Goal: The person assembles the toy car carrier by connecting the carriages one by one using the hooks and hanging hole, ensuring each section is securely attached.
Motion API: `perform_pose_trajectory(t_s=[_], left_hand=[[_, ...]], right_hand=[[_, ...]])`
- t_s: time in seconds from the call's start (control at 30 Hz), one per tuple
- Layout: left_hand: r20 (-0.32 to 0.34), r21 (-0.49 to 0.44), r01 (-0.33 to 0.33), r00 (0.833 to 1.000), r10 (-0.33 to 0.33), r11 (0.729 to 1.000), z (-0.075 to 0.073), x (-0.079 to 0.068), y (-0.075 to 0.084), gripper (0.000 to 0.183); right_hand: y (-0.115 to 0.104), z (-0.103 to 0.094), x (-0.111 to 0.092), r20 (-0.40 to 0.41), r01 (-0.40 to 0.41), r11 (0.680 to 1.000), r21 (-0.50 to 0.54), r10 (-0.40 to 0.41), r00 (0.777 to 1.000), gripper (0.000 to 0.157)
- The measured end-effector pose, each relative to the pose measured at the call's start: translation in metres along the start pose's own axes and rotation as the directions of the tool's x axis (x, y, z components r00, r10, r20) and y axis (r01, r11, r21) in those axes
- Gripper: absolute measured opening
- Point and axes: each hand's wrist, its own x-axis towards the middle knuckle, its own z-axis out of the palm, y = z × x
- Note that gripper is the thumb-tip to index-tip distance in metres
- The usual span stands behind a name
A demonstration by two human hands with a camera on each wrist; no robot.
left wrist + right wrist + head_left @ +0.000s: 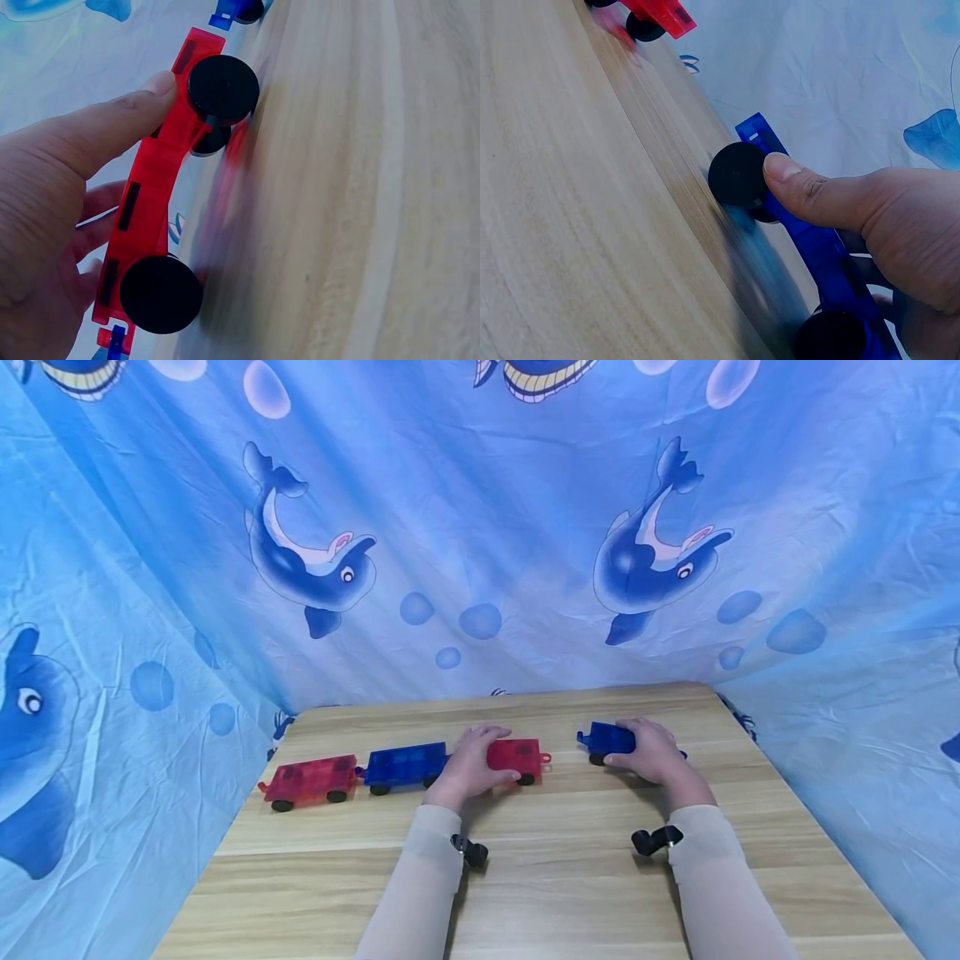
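My left hand (471,767) grips a red toy train car (154,176) by its sides, thumb on the near side and fingers behind. That car's left end meets the hook of a blue car (407,763), which joins a second red car (313,778) at the far left of the row. My right hand (651,753) holds another blue toy train car (810,244) between thumb and fingers, to the right of the row. A short gap separates its hook (582,738) from the red loop (547,758) of the car under my left hand. All the cars have black wheels.
The cars stand along the back part of a wood-grain table (555,877). Behind and on both sides hangs a blue curtain (480,527) printed with dolphins and bubbles. A small black camera (471,852) sits on the left wrist, another (657,840) on the right.
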Motion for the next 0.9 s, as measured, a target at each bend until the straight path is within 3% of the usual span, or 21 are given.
perform_pose_trajectory(t_s=[0.27, 0.9], left_hand=[[0.037, -0.007, -0.002, 0.999, 0.003, 1.0, 0.0027, -0.0017, -0.0012, 0.083], [0.037, -0.07, 0.021, 0.999, -0.019, 0.997, 0.0041, -0.0038, -0.0043, 0.072]], right_hand=[[-0.0016, 0.001, 0.0, 0.017, -0.01, 1.0, 0.012, 0.009, 1.0, 0.083], [-0.007, 0.0029, 0.0016, 0.047, -0.018, 1.0, 0.015, 0.017, 0.999, 0.085]])
